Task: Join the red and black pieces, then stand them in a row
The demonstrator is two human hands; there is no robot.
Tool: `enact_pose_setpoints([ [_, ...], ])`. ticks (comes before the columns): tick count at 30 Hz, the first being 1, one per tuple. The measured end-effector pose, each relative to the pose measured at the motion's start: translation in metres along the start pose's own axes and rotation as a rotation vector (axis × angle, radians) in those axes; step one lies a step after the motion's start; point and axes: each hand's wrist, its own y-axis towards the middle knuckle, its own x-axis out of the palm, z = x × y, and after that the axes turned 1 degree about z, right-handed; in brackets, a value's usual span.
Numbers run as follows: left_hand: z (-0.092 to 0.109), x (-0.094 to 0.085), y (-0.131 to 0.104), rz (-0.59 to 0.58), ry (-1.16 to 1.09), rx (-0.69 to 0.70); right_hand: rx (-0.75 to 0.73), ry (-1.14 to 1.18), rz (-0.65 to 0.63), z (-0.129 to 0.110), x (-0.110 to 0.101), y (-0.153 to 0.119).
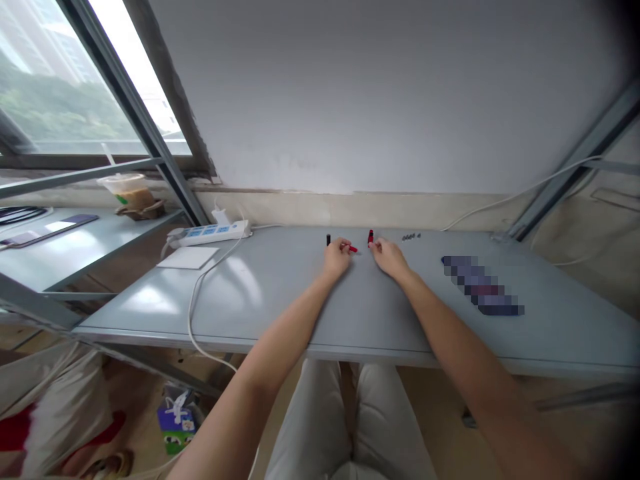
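Near the back of the grey table, my left hand (339, 257) is closed in a pinch on a slim red stick-like piece (353, 249), whose end points right. A short black cylinder (329, 239) stands just behind that hand. To the right, my right hand (391, 257) has its thumb and finger closed at the lower end of a small red-and-black piece (371, 237). The two hands are apart, with a narrow gap between them. Several tiny dark metal pieces (410, 237) lie in a row beyond my right hand. Their exact kind is too small to tell.
A white power strip (213, 232) and a flat white pad (188, 258) are at the table's back left, with a cable (193, 300) running over the front edge. A blurred-out dark item (483, 287) lies right. A drink cup (131, 192) stands on the left-hand table.
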Motion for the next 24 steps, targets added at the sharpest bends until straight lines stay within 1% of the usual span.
enact_pose_setpoints([
  [3, 0.007, 0.004, -0.007, -0.065, -0.242, -0.108, -0.081, 0.100, -0.078, -0.006, -0.002, -0.003],
  [5, 0.012, 0.004, -0.011, -0.100, -0.340, -0.164, -0.097, 0.180, -0.140, -0.009, -0.003, -0.004],
  [7, 0.015, 0.001, -0.015, -0.119, -0.396, -0.220, -0.084, 0.232, -0.162, -0.011, -0.004, -0.005],
  [10, 0.016, -0.002, -0.017, -0.135, -0.437, -0.279, -0.095, 0.256, -0.117, -0.010, -0.002, -0.004],
  [13, 0.015, -0.004, -0.017, -0.122, -0.441, -0.304, -0.147, 0.315, -0.064, -0.007, 0.000, -0.003],
  [15, 0.013, -0.004, -0.015, -0.109, -0.437, -0.318, -0.172, 0.346, -0.052, -0.005, 0.002, -0.003],
  [20, 0.012, -0.003, -0.015, -0.101, -0.453, -0.328, -0.252, 0.251, -0.078, -0.003, 0.000, -0.003],
  [22, 0.012, -0.002, -0.015, -0.097, -0.458, -0.321, -0.301, 0.162, -0.069, -0.004, -0.004, -0.004],
  [24, 0.011, -0.001, -0.015, -0.101, -0.453, -0.317, -0.330, 0.022, -0.046, -0.006, -0.009, -0.006],
])
